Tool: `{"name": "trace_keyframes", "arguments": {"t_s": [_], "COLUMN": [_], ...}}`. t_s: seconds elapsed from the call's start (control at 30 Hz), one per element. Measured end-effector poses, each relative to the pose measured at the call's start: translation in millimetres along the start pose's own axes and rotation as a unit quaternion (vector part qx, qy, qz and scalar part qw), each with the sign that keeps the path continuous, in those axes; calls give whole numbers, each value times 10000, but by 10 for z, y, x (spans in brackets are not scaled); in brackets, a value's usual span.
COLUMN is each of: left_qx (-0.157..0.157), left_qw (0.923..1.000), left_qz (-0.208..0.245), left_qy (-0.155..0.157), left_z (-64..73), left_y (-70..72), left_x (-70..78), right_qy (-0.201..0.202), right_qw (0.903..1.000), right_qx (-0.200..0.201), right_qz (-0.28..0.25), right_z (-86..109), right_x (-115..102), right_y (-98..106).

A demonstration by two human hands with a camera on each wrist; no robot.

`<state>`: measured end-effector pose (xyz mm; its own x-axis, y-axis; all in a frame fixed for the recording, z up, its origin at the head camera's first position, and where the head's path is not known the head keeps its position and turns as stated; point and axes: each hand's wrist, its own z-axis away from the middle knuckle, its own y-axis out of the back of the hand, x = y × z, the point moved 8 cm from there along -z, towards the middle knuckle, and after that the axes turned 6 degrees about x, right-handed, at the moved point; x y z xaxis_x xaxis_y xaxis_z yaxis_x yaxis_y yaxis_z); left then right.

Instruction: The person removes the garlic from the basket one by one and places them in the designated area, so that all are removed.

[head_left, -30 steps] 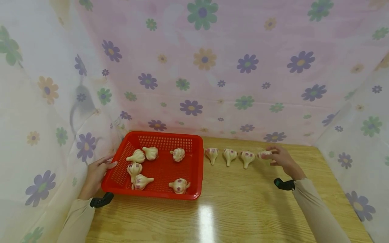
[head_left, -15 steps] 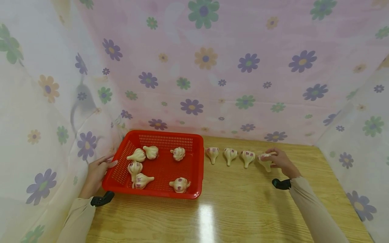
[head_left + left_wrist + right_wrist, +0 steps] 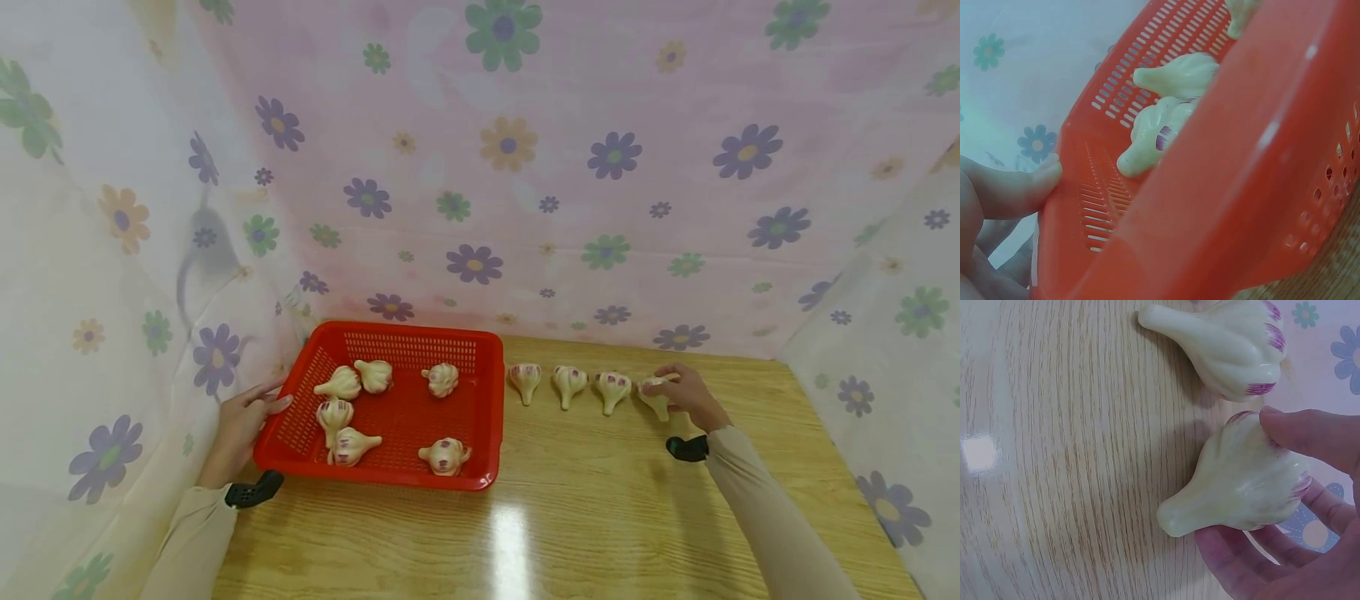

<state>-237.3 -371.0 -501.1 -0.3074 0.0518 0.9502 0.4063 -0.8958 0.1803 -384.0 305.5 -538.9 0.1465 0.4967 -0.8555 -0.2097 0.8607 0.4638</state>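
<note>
My right hand (image 3: pixel 692 395) grips a garlic bulb (image 3: pixel 1241 478) between thumb and fingers at the right end of a row on the table. The bulb is cream with purple streaks, its stem pointing toward the front. Beside it, to the left, lies another garlic bulb (image 3: pixel 613 392) set the same way. My left hand (image 3: pixel 242 429) holds the left rim of a red plastic basket (image 3: pixel 390 481), thumb over the edge and fingers on the outside, as the left wrist view (image 3: pixel 1007 187) shows. Several garlic bulbs lie inside, one of them (image 3: pixel 444 457) near the front right corner.
Two more garlic bulbs, one (image 3: pixel 570 386) in mid-row and one (image 3: pixel 525 382) close to the basket's right side, continue the row. A flowered cloth (image 3: pixel 555 225) encloses the wooden table (image 3: pixel 600 517) at the back and sides.
The garlic bulb in my right hand has turned so its stem points to the front, in line with the row. The left hand and basket have stayed in place.
</note>
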Motion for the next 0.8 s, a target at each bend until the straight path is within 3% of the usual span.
{"name": "trace_keyframes", "arguments": {"t_s": [0.3, 0.6, 0.8], "left_qx": [0, 12, 3], "left_qw": [10000, 10000, 10000], "left_qz": [16, -58, -2], "left_qy": [-6, 1, -97], "left_z": [-12, -14, -4], "left_y": [1, 16, 10], "left_x": [-9, -12, -6], "right_qy": [56, 141, 69], "right_qw": [9999, 9980, 9973], "right_qx": [73, 535, 620], "right_qz": [53, 304, 390], "right_z": [-48, 0, 39], "right_x": [17, 40, 17], "right_y": [-17, -14, 13]}}
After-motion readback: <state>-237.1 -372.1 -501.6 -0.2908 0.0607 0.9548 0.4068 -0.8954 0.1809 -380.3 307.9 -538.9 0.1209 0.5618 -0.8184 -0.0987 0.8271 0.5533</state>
